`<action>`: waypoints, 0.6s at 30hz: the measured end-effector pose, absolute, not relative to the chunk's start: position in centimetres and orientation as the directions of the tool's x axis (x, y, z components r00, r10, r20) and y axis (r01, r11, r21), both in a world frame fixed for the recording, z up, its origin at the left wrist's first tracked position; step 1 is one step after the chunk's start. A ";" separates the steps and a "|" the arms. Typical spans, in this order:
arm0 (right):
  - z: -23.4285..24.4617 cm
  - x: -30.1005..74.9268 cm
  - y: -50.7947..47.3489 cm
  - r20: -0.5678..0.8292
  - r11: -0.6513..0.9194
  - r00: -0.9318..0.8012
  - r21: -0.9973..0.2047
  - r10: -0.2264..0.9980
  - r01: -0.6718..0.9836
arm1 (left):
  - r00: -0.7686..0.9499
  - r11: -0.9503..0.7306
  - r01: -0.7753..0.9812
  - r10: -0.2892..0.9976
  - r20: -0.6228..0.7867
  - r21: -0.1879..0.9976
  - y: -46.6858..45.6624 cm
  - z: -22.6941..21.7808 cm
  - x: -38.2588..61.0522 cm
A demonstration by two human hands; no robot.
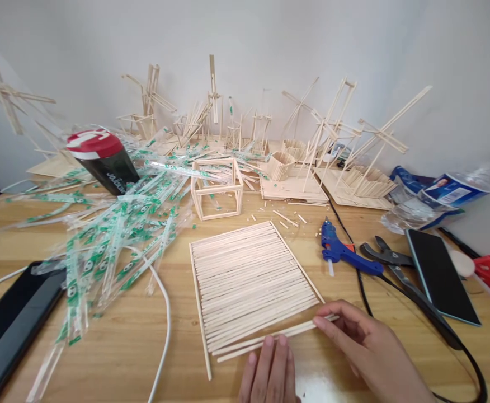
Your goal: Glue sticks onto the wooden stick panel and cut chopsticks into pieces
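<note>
A flat panel (249,274) of thin wooden sticks laid side by side rests on the table in front of me, with a longer stick along its left and right edges. At its near side lie two loose wooden sticks (297,328), slightly slanted, with a gap between them and the panel's right part. My right hand (364,344) pinches their right ends between thumb and fingers. My left hand (268,372) touches the nearer stick near its middle with outstretched fingertips; its palm is out of view.
Beyond the panel stands an open wooden stick frame (216,217). A blue glue gun (348,254), pliers (390,257) and a phone (442,274) lie right. Plastic wrappers (114,246), a tilted cup (106,162) and a dark device (18,319) lie left. Stick models (291,187) line the wall.
</note>
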State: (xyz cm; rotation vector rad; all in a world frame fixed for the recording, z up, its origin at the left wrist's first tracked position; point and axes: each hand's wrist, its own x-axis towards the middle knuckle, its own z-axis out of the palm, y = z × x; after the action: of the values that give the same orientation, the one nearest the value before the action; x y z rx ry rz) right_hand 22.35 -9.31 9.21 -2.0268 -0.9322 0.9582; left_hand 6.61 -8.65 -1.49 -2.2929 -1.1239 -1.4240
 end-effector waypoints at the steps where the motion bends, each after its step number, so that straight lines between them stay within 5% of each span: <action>1: 9.1 22.4 -9.4 -0.307 -0.488 0.474 -0.809 0.825 0.326 | 0.227 -0.673 0.706 0.508 0.831 0.220 -8.7 -1.0 6.6; 11: 7.9 22.5 -9.9 0.146 -0.176 0.333 -0.621 0.932 0.764 | 0.216 -0.641 0.717 0.578 0.787 0.274 -8.7 2.2 6.3; 18: 8.5 23.6 -9.9 0.171 -0.008 0.127 -0.563 0.977 0.827 | 0.400 -0.730 0.678 0.467 0.788 0.089 -8.2 2.7 4.6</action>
State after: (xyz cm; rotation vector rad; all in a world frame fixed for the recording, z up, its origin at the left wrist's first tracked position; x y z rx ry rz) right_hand 23.56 -9.86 8.45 -1.8710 -1.7362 0.3628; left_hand 4.58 -8.16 2.68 -2.4124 -1.0091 -1.2379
